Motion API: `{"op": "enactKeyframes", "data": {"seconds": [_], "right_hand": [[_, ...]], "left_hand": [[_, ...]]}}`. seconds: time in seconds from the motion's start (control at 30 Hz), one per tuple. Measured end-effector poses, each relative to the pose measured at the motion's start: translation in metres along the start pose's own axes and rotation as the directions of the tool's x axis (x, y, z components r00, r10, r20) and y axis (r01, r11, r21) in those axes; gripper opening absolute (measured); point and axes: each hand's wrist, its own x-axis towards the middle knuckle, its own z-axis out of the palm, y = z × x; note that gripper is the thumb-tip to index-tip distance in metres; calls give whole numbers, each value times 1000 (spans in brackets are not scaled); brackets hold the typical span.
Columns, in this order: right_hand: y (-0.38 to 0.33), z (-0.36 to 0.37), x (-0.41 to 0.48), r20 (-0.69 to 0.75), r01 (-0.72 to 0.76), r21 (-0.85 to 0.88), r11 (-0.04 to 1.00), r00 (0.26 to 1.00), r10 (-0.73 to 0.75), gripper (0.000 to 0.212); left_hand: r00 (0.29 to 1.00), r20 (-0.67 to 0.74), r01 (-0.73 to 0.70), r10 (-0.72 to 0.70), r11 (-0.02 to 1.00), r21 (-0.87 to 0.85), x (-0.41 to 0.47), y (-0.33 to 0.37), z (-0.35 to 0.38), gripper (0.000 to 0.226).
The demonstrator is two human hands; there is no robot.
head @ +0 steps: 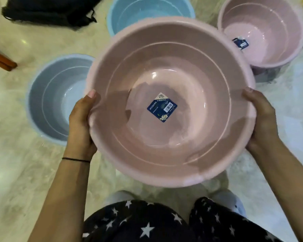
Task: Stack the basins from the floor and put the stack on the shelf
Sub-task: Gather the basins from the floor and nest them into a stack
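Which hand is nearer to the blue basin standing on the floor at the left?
The left hand. It grips the left rim of the held pink basin, right beside the blue basin. The right hand grips the opposite rim, with the pink basin between it and the blue one.

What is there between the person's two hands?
In the head view, a large pink basin spans the gap: left hand and right hand grip opposite rims. A blue label sits inside.

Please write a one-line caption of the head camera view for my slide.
Both hands, left and right, hold a pink basin over three more basins on the floor.
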Motion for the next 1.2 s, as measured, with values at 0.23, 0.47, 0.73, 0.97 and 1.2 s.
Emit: {"op": "enactKeyframes", "data": {"seconds": [0.23,0.47,0.73,0.97,1.2], "right_hand": [[-30,44,-42,85,-272,-209,939,952,295,22],[-34,95,-93,111,-416,-239,878,886,450,31],[-53,160,-114,120,-508,-336,793,812,571,42],[-52,225,-85,112,-500,-412,762,802,587,46],[-44,263,-33,156,-460,-370,807,826,542,45]], "left_hand": [[983,-179,87,-39,960,266,-75,59,-42,40],[932,-298,336,-205,796,503,-128,131,-74,65],[827,-479,478,-294,817,324,-162,176,-104,44],[793,-538,466,-285,853,236,-137,204,-132,47],[816,-528,396,-238,894,209,-75,218,-150,53]]}}
